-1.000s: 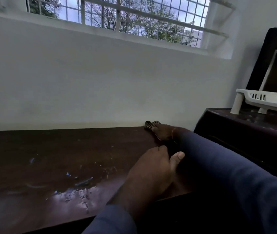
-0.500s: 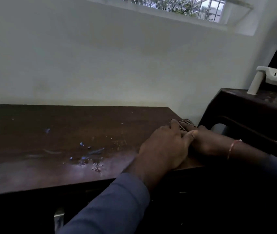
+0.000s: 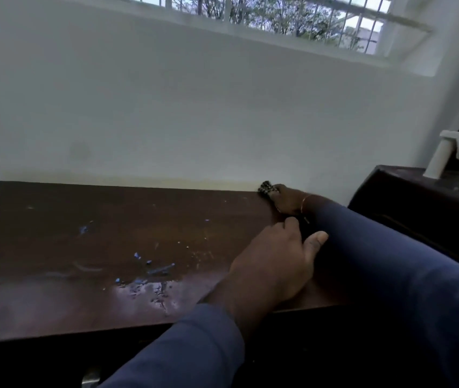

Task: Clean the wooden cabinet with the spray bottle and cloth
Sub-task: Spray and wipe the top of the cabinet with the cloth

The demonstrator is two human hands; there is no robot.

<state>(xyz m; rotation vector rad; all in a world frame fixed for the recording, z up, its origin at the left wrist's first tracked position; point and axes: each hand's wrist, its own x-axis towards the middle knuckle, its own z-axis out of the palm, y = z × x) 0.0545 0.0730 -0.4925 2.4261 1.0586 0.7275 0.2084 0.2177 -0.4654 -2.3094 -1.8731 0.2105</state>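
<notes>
We see the cloth (image 3: pixel 266 188) at the far right corner of the cabinet (image 3: pixel 110 239) top, right where the wood meets the wall (image 3: pixel 166 121). The right hand (image 3: pixel 288 201) lies on top of it, fingers together and pressed down flat, so that only the far end of the cloth pokes out beyond the fingertips. The left hand (image 3: pixel 273 271) rests nearer to us on the same right side of the top, well short of the cloth, palm down with the fingers close together and the thumb stuck out against the right sleeve (image 3: pixel 390 275); it holds nothing that we can see.

The cloth looks dark with a fine light check, bunched into a small wad. The cabinet top is dark reddish-brown wood, with a wet shiny patch and pale blue flecks near its front edge, left of the left hand.

Compared with half a second ago, we find the right hand and the cloth have gone from just beside the left hand, near the front right of the top, out to the back corner by the wall. The left hand sits in much the same place. The view has tipped up, so more of the barred window (image 3: pixel 278 18) shows.
</notes>
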